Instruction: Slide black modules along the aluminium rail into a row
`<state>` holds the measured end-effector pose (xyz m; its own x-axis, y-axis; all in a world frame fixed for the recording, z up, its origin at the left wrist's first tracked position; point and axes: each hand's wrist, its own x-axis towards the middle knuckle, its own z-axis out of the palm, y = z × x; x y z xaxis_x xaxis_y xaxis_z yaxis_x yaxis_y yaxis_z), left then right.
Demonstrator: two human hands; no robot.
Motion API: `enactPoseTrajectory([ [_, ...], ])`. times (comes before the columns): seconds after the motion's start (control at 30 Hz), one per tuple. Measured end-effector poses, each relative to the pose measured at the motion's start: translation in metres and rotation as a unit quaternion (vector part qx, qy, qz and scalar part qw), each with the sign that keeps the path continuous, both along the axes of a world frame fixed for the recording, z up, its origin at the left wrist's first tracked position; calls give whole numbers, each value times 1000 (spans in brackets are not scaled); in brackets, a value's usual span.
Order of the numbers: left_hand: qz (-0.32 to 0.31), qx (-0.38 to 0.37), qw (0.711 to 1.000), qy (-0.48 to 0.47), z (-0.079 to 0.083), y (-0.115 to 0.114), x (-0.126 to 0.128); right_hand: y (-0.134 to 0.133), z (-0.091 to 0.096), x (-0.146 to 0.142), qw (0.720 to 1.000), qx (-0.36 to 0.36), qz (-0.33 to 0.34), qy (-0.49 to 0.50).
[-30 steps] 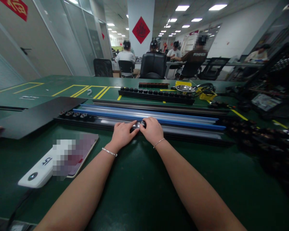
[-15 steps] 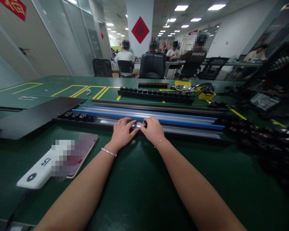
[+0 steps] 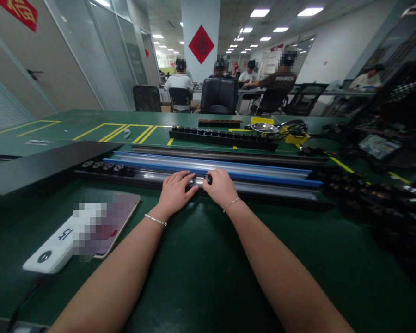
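Note:
A long black rail [image 3: 149, 175] with a shiny grey channel lies crosswise on the green table. Several small black fittings [image 3: 103, 165] sit in its left end. My left hand [image 3: 175, 193] grips the rail near its middle, fingers over the far side and thumb on the near side. Just to the right, my right hand [image 3: 222, 187] pinches a small black fitting [image 3: 208, 178] at the channel; the fingers partly hide it. Behind the rail lies a blue-edged strip [image 3: 270, 175] with a clear, shiny middle.
At left are a dark sheet [image 3: 52, 159], a white device [image 3: 52, 252] and a phone [image 3: 119, 219]. Another rail with black fittings [image 3: 225, 138], a metal bowl [image 3: 263, 127] and yellow trays [image 3: 294, 135] stand farther back. Many dark parts [image 3: 364, 199] are heaped at right.
The dark sheet at left has shifted and its near edge has lifted. Another person's hand at the left edge is out of view now. My hands have hardly moved.

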<state>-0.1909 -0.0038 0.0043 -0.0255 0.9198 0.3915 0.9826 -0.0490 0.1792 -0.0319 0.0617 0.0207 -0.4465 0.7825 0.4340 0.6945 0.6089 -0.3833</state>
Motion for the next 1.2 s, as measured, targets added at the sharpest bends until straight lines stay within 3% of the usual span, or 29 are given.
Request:
enactPoseTrajectory([
  [0.47,-3,6,1000,3,0,0,-1,1,4,8,1000,-6,-22,6],
  [1.2,-2,17,1000,8,-2,2,-2,5,-1,29,1000,10,-2,-4],
])
